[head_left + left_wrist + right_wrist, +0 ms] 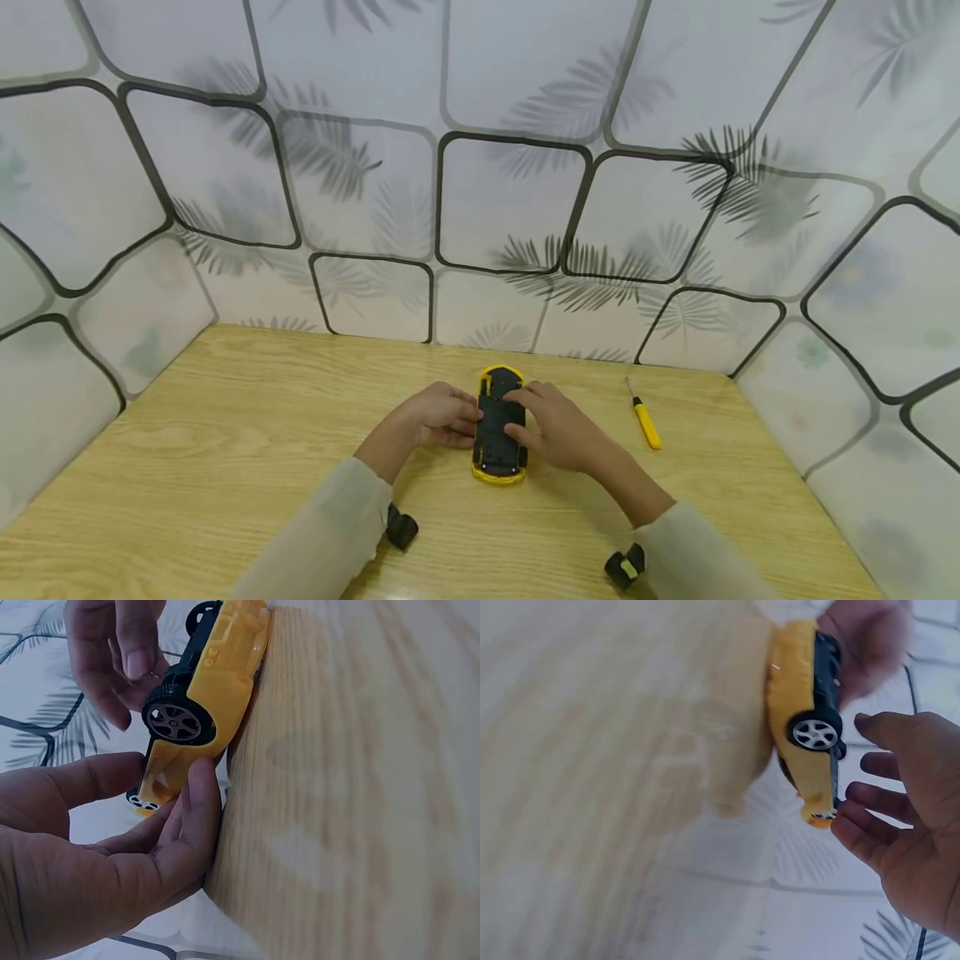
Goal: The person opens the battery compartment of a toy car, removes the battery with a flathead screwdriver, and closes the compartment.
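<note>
A yellow toy car (pixel 495 429) lies upside down on the wooden table, black underside up and wheels showing. My left hand (pixel 444 414) grips its left side; in the left wrist view the thumb is on the underside edge and the fingers (pixel 201 799) are against the yellow body (pixel 232 667). On the other side, my right hand (pixel 561 429) hovers over the underside with fingers spread and loosely bent. In the right wrist view those fingers (pixel 881 799) are beside the car's wheel (pixel 815 735), curled round nothing.
A screwdriver (pixel 647 425) with a yellow handle lies on the table to the right, its tip pointing away. Patterned walls (pixel 495 308) with leaf prints enclose the table (pixel 285 392) at the back and sides. Black wrist devices (pixel 625 567) sit by both sleeves.
</note>
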`<state>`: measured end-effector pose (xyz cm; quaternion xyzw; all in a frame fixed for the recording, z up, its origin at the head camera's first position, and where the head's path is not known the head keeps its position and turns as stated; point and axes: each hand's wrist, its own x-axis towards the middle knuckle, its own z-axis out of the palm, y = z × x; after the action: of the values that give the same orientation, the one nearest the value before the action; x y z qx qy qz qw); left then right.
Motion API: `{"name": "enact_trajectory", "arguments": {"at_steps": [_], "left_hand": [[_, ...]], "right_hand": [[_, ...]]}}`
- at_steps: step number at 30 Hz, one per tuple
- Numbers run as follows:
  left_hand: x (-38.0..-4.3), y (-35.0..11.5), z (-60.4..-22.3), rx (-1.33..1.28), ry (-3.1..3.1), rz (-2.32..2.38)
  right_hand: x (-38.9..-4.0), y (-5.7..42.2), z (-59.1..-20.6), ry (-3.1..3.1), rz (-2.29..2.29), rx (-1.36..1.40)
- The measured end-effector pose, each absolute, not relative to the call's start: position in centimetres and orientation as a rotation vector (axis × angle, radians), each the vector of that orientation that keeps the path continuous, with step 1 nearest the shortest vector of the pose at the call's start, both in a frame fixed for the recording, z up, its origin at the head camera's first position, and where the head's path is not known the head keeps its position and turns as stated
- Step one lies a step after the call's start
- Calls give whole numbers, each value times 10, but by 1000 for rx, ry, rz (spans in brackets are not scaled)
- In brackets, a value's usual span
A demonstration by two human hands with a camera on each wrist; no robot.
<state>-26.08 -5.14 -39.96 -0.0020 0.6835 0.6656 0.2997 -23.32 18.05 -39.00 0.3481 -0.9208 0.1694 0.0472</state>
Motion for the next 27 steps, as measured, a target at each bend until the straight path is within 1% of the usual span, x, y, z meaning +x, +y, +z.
{"name": "enact_trajectory", "arguments": {"at_steps": [8,27], "left_hand": [[-261,-50,-402,-4,1823,1761],[-262,-50,-399,-18,1822,1761]], "right_hand": [[-247,185,-388,-2828,710,982],[-252,188,-384,-3003,1006,773]]}}
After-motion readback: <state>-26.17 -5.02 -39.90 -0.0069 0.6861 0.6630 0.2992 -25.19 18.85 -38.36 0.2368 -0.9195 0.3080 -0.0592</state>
